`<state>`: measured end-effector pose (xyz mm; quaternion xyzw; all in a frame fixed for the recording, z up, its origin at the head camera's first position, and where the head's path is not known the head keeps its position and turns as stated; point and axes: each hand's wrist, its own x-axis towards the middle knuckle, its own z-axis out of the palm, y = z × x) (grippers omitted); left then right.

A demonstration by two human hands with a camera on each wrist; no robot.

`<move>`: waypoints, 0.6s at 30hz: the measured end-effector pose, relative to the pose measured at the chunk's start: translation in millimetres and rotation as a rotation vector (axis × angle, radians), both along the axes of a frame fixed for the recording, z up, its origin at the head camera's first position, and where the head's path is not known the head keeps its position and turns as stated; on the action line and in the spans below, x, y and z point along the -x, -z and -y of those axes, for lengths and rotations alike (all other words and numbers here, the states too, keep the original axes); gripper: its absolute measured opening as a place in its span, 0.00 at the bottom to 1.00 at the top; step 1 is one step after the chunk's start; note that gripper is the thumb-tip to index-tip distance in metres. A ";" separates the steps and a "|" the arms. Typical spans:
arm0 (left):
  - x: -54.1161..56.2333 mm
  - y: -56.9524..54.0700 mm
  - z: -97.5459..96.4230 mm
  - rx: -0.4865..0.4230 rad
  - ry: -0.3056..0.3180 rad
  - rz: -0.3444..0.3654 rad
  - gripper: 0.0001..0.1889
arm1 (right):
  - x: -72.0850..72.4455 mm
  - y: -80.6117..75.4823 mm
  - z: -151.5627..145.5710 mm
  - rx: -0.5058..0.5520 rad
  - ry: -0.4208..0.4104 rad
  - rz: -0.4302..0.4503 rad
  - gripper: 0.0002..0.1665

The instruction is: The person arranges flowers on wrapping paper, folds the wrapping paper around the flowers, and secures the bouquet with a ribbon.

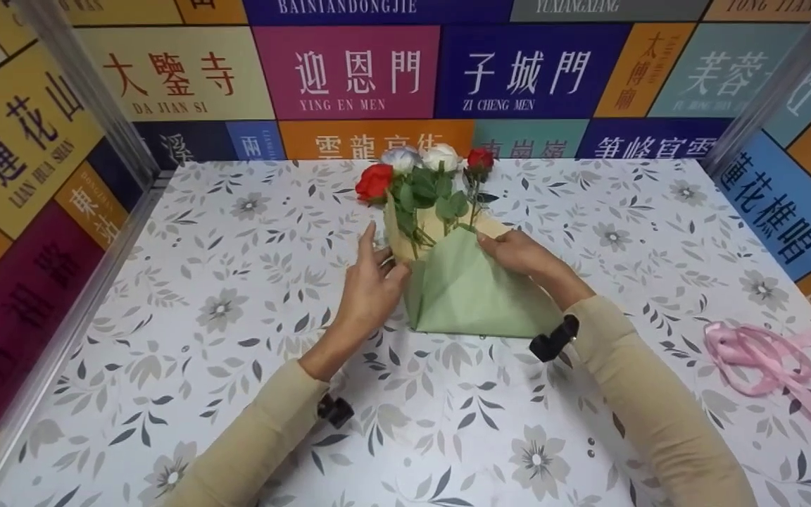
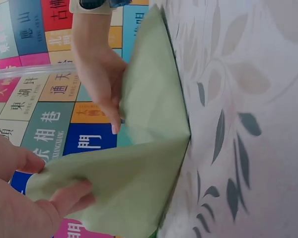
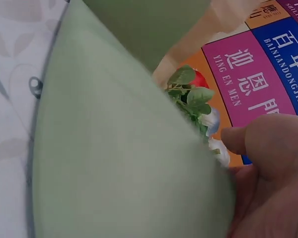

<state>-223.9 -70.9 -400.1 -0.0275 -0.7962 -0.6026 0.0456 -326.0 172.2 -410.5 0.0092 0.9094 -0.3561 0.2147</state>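
Observation:
A sheet of green wrapping paper [image 1: 476, 296] with a cream inner side is folded up around several flowers at the middle of the table. Out of its top stand a red rose [image 1: 374, 184], a pale bluish bloom [image 1: 400, 158], a white bloom [image 1: 441, 158] and a darker red rose [image 1: 480, 160]; their lower stems are hidden by the front fold. My left hand [image 1: 375, 282] pinches the paper's left side between thumb and fingers. With thumb and fingers, my right hand [image 3: 273, 163] holds the edge of the right flap, beside the flower heads in the right wrist view.
Loops of pink ribbon [image 1: 764, 359] lie at the table's right edge. A cloth printed with grey flowers and leaves [image 1: 236, 408] covers the table. Panels of coloured signs [image 1: 356, 70] enclose the back and sides. Black devices [image 1: 555, 338] are strapped at both wrists.

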 end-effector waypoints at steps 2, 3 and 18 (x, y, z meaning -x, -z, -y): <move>-2.0 3.0 0.2 0.051 -0.018 0.023 0.43 | 1.7 -0.1 2.3 -0.035 0.021 -0.075 0.37; -2.8 4.9 0.2 0.076 -0.024 0.024 0.43 | 2.8 -0.3 4.4 -0.046 0.031 -0.127 0.33; -10.3 23.2 -8.5 0.296 -0.044 -0.158 0.24 | 22.0 8.9 77.5 -0.355 -0.164 -0.467 0.22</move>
